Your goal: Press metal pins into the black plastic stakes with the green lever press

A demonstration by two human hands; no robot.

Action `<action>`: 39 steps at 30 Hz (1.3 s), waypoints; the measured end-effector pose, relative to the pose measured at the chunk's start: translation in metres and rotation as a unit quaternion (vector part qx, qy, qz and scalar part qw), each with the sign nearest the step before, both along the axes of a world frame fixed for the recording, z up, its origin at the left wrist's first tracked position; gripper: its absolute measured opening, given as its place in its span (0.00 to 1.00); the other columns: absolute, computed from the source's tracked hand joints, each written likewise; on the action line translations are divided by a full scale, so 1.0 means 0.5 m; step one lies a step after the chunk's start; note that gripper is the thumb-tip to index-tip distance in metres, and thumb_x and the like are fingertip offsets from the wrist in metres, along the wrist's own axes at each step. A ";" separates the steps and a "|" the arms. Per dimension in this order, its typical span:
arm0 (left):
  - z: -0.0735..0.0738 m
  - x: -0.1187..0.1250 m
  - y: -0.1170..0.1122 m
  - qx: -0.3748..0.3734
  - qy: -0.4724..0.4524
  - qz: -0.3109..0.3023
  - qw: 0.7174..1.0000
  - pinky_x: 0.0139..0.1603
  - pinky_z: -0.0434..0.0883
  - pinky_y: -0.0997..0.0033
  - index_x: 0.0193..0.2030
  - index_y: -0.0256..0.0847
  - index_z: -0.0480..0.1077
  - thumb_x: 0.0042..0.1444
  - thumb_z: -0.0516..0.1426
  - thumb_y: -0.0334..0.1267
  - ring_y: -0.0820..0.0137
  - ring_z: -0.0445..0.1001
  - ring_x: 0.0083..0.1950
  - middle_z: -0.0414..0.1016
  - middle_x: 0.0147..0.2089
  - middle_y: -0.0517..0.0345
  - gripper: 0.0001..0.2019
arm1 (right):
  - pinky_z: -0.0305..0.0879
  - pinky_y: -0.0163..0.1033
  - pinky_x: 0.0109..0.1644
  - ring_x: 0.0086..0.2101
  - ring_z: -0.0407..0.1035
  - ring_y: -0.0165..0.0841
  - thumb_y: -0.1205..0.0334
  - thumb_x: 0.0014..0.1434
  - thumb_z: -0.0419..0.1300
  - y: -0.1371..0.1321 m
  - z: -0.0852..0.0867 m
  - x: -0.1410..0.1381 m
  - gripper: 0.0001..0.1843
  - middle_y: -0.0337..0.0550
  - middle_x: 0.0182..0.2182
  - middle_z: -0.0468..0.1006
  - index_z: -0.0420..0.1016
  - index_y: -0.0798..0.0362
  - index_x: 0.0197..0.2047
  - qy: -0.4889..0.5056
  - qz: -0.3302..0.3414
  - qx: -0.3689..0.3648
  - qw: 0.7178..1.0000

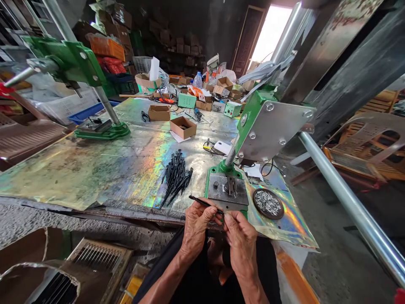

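Observation:
A slim black rod-like part [202,202] is held in my left hand [195,228], its thin end pointing up and left past the fingers. My right hand [242,238] is closed in a pinch at the part's right end; what lies between those fingertips is hidden. Both hands are over the table's front edge, just in front of a green hand press with a steel fixture plate [226,194]. Left of the press lies a pile of similar black parts [177,175]. To the right, a round dark dish [255,207] holds many small silvery pins [268,202].
A second green press [107,131] stands at the table's left. Small cardboard boxes [183,128], cables and a white object [223,147] lie farther back, before heaped clutter. The near press's long steel lever [341,190] slants down at right. An open carton [50,274] stands below left.

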State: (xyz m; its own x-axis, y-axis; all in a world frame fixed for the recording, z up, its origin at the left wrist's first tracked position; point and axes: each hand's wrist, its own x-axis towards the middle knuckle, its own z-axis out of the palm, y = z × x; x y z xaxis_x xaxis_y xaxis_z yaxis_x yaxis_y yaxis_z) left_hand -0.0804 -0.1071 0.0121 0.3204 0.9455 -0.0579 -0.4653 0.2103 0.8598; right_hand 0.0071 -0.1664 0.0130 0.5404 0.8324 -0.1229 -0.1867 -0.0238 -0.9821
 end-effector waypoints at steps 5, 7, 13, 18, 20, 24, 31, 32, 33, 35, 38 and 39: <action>0.001 -0.010 0.011 0.025 0.075 -0.028 0.996 0.27 0.70 0.73 0.31 0.35 0.72 0.48 0.63 0.43 0.72 0.72 0.23 0.74 0.24 0.57 0.12 | 0.36 0.31 0.17 0.16 0.42 0.23 0.47 0.46 0.65 0.014 -0.004 0.012 0.19 0.31 0.16 0.56 0.66 0.53 0.22 0.095 0.040 -0.019 0.995; 0.005 -0.014 0.017 0.033 0.087 -0.057 0.994 0.28 0.70 0.73 0.32 0.35 0.73 0.47 0.63 0.43 0.71 0.72 0.24 0.74 0.25 0.57 0.12 | 0.36 0.30 0.17 0.16 0.41 0.22 0.48 0.46 0.66 0.017 -0.007 0.017 0.19 0.31 0.16 0.57 0.66 0.53 0.22 0.114 0.046 -0.017 0.992; 0.010 -0.014 0.034 0.054 0.117 -0.109 0.986 0.30 0.69 0.74 0.32 0.36 0.75 0.48 0.62 0.38 0.71 0.72 0.26 0.74 0.25 0.57 0.07 | 0.33 0.30 0.17 0.16 0.40 0.21 0.51 0.45 0.67 0.026 -0.019 0.026 0.18 0.34 0.18 0.62 0.67 0.54 0.22 0.157 0.054 -0.011 0.986; 0.001 0.006 0.054 0.097 0.159 -0.097 0.978 0.30 0.67 0.75 0.32 0.38 0.76 0.48 0.59 0.33 0.72 0.70 0.26 0.72 0.23 0.60 0.05 | 0.35 0.29 0.18 0.17 0.42 0.21 0.52 0.41 0.69 0.043 -0.018 0.040 0.18 0.35 0.18 0.62 0.68 0.55 0.21 0.179 0.044 0.001 0.983; -0.005 0.020 0.064 0.123 0.182 -0.088 0.972 0.29 0.66 0.76 0.32 0.40 0.76 0.49 0.58 0.31 0.72 0.70 0.25 0.72 0.22 0.61 0.05 | 0.37 0.29 0.18 0.17 0.42 0.21 0.53 0.40 0.69 0.053 -0.016 0.050 0.17 0.35 0.19 0.63 0.69 0.55 0.22 0.186 0.037 0.004 0.982; -0.011 0.052 0.086 0.159 0.209 -0.063 0.963 0.29 0.66 0.77 0.31 0.40 0.75 0.50 0.56 0.31 0.75 0.69 0.25 0.72 0.23 0.63 0.06 | 0.39 0.29 0.18 0.17 0.44 0.21 0.56 0.37 0.70 0.079 -0.015 0.070 0.15 0.35 0.19 0.63 0.73 0.55 0.25 0.201 0.021 0.004 0.979; -0.022 0.100 0.139 0.116 0.180 -0.062 0.975 0.26 0.67 0.76 0.31 0.37 0.70 0.51 0.55 0.37 0.75 0.68 0.23 0.70 0.23 0.62 0.06 | 0.41 0.28 0.18 0.17 0.47 0.21 0.58 0.34 0.70 0.109 -0.019 0.092 0.16 0.36 0.18 0.65 0.75 0.57 0.28 0.226 0.004 0.008 0.974; -0.027 0.106 0.148 0.112 0.181 -0.061 0.975 0.25 0.67 0.76 0.31 0.37 0.69 0.51 0.55 0.37 0.74 0.68 0.23 0.70 0.23 0.61 0.06 | 0.41 0.28 0.18 0.17 0.48 0.21 0.58 0.34 0.70 0.105 -0.020 0.095 0.16 0.36 0.18 0.65 0.75 0.56 0.28 0.229 0.001 0.008 0.973; -0.031 0.112 0.156 0.110 0.182 -0.059 0.975 0.25 0.67 0.76 0.30 0.37 0.68 0.50 0.55 0.38 0.74 0.68 0.23 0.70 0.24 0.60 0.06 | 0.41 0.28 0.18 0.17 0.48 0.21 0.59 0.35 0.70 0.099 -0.020 0.099 0.16 0.36 0.19 0.65 0.75 0.56 0.29 0.231 -0.002 0.009 0.973; -0.038 0.124 0.171 0.108 0.184 -0.059 0.975 0.23 0.67 0.76 0.30 0.38 0.67 0.50 0.55 0.39 0.74 0.68 0.23 0.71 0.25 0.59 0.06 | 0.42 0.27 0.19 0.18 0.48 0.21 0.59 0.36 0.70 0.080 -0.019 0.109 0.16 0.37 0.20 0.65 0.75 0.56 0.29 0.236 -0.005 0.009 0.972; -0.042 0.138 0.183 0.111 0.192 -0.059 0.973 0.22 0.66 0.77 0.30 0.38 0.67 0.48 0.55 0.39 0.74 0.68 0.23 0.71 0.26 0.60 0.06 | 0.43 0.26 0.19 0.18 0.47 0.19 0.59 0.37 0.72 0.041 -0.005 0.132 0.16 0.37 0.21 0.65 0.76 0.56 0.30 0.242 -0.008 0.012 0.970; -0.042 0.142 0.185 0.112 0.200 -0.060 0.971 0.22 0.66 0.77 0.30 0.38 0.66 0.48 0.55 0.39 0.75 0.67 0.22 0.70 0.25 0.61 0.06 | 0.43 0.26 0.19 0.18 0.47 0.19 0.59 0.37 0.72 0.026 0.004 0.141 0.17 0.37 0.22 0.66 0.77 0.56 0.31 0.243 -0.011 0.013 0.970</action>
State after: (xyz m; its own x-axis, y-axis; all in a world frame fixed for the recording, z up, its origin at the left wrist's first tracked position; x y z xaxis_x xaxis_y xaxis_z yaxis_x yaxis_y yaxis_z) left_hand -0.0096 -0.0144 -0.0087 0.4239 0.9057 0.0028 -0.0676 0.0285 0.9973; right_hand 0.0776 -0.1532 0.0152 0.4409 0.8279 -0.3465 -0.6283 0.0090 -0.7779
